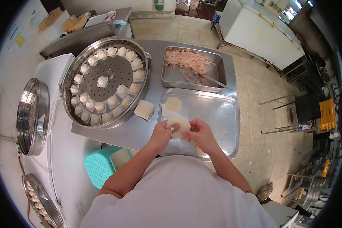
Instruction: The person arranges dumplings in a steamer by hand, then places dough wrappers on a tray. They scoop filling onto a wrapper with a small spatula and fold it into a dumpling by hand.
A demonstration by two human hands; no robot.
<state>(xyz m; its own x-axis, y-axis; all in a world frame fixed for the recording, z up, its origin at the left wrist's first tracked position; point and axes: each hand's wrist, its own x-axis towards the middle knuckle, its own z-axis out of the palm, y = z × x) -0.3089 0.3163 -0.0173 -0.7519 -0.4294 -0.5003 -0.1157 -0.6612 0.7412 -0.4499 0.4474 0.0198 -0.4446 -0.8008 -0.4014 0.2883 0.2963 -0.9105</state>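
Observation:
Between my hands is a round, flat dough wrapper [181,124], held above a shallow metal tray [216,114]. My left hand [162,133], with a ring on one finger, grips its left edge. The fingers of my right hand [198,132] pinch its right side. Another dough round [173,104] lies on a paper square at the tray's upper left. Part of a further dough round [200,151] shows at the lower edge, partly behind my right forearm. Beyond the tray, a deep metal pan [186,84] contains pinkish minced filling [188,62] and a metal utensil [216,81].
A large round steamer [66,76] at the left holds many pleated buns [101,81] on paper squares. Beside it lies a stack of paper squares [144,110]. Below the table stands a turquoise stool [98,167]. More steamers [45,110] are at the far left.

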